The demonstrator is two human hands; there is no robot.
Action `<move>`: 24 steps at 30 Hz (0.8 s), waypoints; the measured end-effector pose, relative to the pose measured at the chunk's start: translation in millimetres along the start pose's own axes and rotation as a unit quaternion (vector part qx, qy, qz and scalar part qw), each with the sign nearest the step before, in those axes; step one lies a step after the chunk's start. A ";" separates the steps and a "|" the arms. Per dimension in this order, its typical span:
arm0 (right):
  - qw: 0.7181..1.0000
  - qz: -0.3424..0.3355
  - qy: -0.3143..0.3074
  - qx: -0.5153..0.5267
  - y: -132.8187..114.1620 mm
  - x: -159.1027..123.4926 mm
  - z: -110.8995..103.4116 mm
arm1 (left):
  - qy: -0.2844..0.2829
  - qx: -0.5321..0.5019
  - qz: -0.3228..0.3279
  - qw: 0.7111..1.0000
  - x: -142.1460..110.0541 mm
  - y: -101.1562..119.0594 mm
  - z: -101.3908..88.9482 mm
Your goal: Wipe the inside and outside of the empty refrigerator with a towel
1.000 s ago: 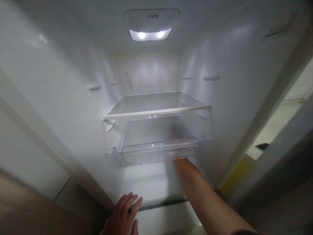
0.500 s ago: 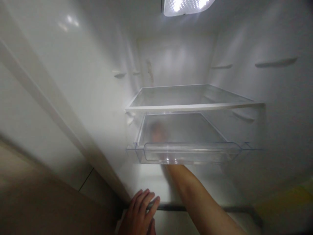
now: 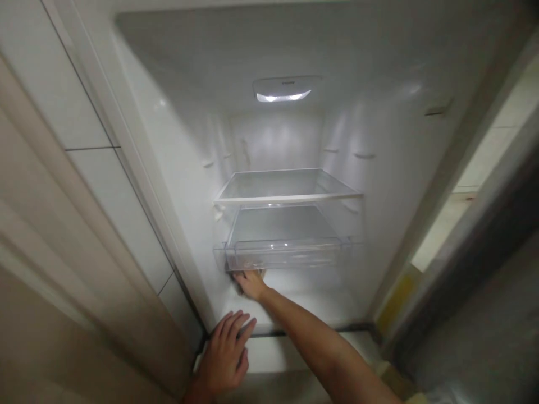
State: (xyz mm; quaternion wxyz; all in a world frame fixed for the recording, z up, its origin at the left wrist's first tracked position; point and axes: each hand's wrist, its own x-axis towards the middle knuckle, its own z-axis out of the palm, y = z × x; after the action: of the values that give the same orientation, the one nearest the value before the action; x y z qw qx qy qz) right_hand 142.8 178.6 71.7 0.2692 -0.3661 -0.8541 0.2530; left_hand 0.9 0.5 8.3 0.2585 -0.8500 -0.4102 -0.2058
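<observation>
We're reaching into the fridge (image 3: 400,163), cropped by frame. The clear drawer (image 3: 290,256) is partly obscuring our reach. Left hand (image 3: 225,350) is sitting near the front, fingers slightly apart. Right hand (image 3: 251,284) is touching a blurred, cloth-like thing (image 3: 238,289), low left; grip's hiding, can't tell.

A white rectangular lamp (image 3: 284,92) glows overhead, its lit edge facing forward. Below it lies a flat clear-glass shelf with a white rim (image 3: 278,183). Above the shelf, short white moulded ledges (image 3: 364,155) stick out on both sides, and a faint brownish stain (image 3: 245,150) marks the pale back wall (image 3: 282,134). On the left, glossy white tiles with thin dark joints (image 3: 122,202) adjoin a beige banded panel (image 3: 63,224). On the right, a blurred dark grey panel (image 3: 471,292) stands beside a yellow patch (image 3: 393,300) and a narrow pale strip (image 3: 446,230), too blurred to identify.
</observation>
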 end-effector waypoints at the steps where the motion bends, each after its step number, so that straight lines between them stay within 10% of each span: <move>1: 0.999 -0.028 -0.019 0.008 -1.6 -13.0 -6.0 | 0.002 0.001 0.005 1.000 0.1 -0.6 -0.5; 6: 0.974 -0.112 -0.143 -0.139 -18.8 -65.3 -34.8 | 0.030 -0.002 0.017 0.999 -1.7 -3.6 0.9; 16: 0.891 0.313 -0.075 -0.320 1.4 -95.6 -86.1 | 0.062 -0.023 0.039 0.997 -6.2 -10.5 12.2; 24: 0.869 0.382 0.039 -0.314 61.1 -126.7 -153.6 | 0.067 -0.028 0.036 0.997 -3.1 -11.0 7.6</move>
State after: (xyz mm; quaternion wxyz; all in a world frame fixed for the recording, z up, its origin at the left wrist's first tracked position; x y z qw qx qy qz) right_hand 346.1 155.2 110.1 0.0557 -0.7382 -0.6711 0.0405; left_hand -8.7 9.1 3.6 0.2690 -0.8555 -0.3547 -0.2644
